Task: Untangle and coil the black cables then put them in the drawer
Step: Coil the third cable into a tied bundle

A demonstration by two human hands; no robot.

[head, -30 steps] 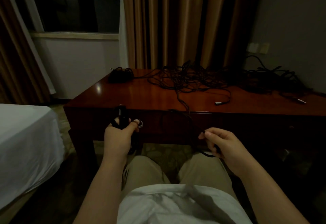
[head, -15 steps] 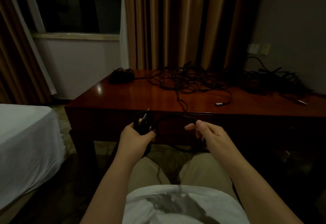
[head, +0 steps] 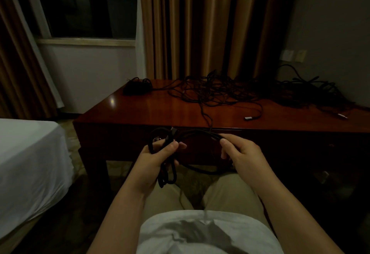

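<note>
The room is dim. A dark red-brown wooden desk point(head: 152, 111) stands against tan curtains point(head: 200, 25) and a grey wall point(head: 330, 13) with pale wall plates point(head: 293, 55). A dark window point(head: 84, 5) sits to the left, above a bed with a white sheet point(head: 28, 153).

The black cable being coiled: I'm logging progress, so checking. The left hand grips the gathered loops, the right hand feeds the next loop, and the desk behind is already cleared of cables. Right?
Not quite. The head view shows the desk is not cleared: a tangle of black cables lies across it. The rest holds: the left hand grips the gathered loops, and the right hand feeds the next loop.
</note>
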